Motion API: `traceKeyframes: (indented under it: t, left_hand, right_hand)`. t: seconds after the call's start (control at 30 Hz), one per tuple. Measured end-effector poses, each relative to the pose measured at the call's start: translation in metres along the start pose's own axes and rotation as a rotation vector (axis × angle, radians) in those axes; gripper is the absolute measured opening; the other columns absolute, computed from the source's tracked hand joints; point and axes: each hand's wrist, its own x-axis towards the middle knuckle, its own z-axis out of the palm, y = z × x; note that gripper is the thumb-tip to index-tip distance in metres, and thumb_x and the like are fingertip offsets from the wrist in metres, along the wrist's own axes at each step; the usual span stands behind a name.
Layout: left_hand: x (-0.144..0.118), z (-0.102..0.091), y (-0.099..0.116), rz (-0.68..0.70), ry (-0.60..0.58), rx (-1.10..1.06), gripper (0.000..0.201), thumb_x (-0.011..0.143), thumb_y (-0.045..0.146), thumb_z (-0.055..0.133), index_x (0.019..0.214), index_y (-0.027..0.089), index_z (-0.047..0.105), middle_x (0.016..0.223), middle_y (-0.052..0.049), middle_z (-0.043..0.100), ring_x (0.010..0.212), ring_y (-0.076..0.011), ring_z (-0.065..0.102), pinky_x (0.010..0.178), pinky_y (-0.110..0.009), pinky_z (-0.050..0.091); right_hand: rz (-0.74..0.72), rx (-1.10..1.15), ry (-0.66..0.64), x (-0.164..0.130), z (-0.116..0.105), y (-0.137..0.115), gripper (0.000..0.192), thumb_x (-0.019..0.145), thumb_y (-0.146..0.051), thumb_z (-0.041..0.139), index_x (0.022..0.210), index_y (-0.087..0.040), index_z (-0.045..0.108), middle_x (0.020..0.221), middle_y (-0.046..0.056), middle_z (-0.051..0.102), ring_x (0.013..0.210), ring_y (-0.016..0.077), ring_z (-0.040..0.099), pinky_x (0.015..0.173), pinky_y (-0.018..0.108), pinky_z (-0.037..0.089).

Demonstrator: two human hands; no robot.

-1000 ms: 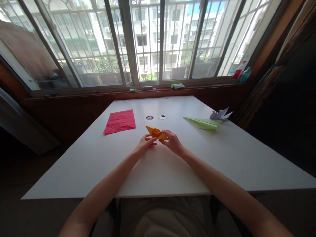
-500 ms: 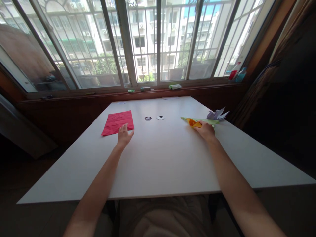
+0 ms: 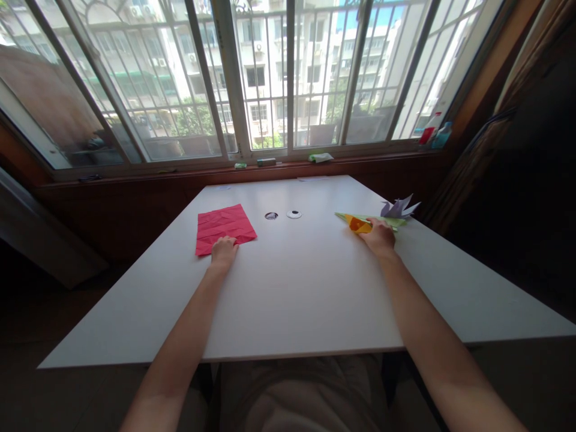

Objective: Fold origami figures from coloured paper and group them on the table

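The left hand (image 3: pixel 224 249) rests flat on the near edge of the red paper sheet (image 3: pixel 224 227), left of the tabletop (image 3: pixel 306 288) grommets (image 3: pixel 282 215). Far right of them, the right hand (image 3: pixel 381 237) pinches the orange folded paper (image 3: pixel 359 224) against the green paper plane (image 3: pixel 373 219), whose long axis runs left-right.

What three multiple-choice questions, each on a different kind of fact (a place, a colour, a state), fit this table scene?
1. Where does the left hand rest?
A. on the near edge of the red paper
B. on the window sill
C. on the purple paper figure

2. What colour is the folded paper at the right hand?
A. blue
B. orange
C. black

3. How does the red paper lie?
A. rolled into a tube
B. flat and creased
C. crumpled into a ball

Answers: 1 A, the fingers touch its near edge; 2 B, the orange piece shows by the fingers; 3 B, it lies flat on the table with fold lines.
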Motion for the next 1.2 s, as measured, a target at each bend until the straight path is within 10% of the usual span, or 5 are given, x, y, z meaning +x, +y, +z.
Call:
traceKeyframes:
  t: [0.53,0.73,0.9,1.2]
  left_hand:
    - [0.001,0.003,0.009,0.024,0.029,-0.019,0.025,0.078,0.018,0.039,0.078,0.012,0.064,0.083,-0.013,0.061,0.082,-0.0241,0.055,0.071,-0.032,0.042]
    - [-0.005,-0.005,0.017,0.04,0.063,-0.109,0.023,0.075,0.019,0.041,0.077,0.016,0.064,0.081,-0.009,0.063,0.077,-0.0208,0.056,0.068,-0.029,0.042]
    - [-0.032,-0.019,0.059,0.298,0.006,-0.599,0.015,0.068,0.018,0.048,0.071,0.017,0.063,0.071,-0.005,0.063,0.065,-0.0159,0.055,0.061,-0.025,0.041]
    - [-0.068,-0.036,0.104,0.703,-0.561,-1.093,0.02,0.071,0.027,0.054,0.081,0.014,0.066,0.076,-0.005,0.065,0.065,-0.0121,0.055,0.059,-0.021,0.043]
  right_hand:
    - [-0.567,0.381,0.012,-0.027,0.008,-0.062,0.037,0.073,-0.026,0.053,0.109,-0.017,0.049,0.108,0.011,0.055,0.104,0.0254,0.049,0.089,0.044,0.038]
    - [-0.364,0.659,-0.308,-0.052,0.005,-0.091,0.032,0.073,-0.031,0.056,0.102,-0.018,0.052,0.093,0.008,0.062,0.084,0.0196,0.059,0.08,0.037,0.045]
    - [0.061,1.1,-0.766,-0.059,0.007,-0.101,0.04,0.072,-0.047,0.056,0.097,-0.017,0.049,0.088,0.01,0.062,0.069,0.0165,0.063,0.069,0.032,0.051]
    - [0.307,1.241,-0.969,-0.062,0.014,-0.1,0.04,0.059,-0.034,0.072,0.089,-0.016,0.052,0.092,0.009,0.063,0.073,0.0163,0.063,0.062,0.025,0.053]
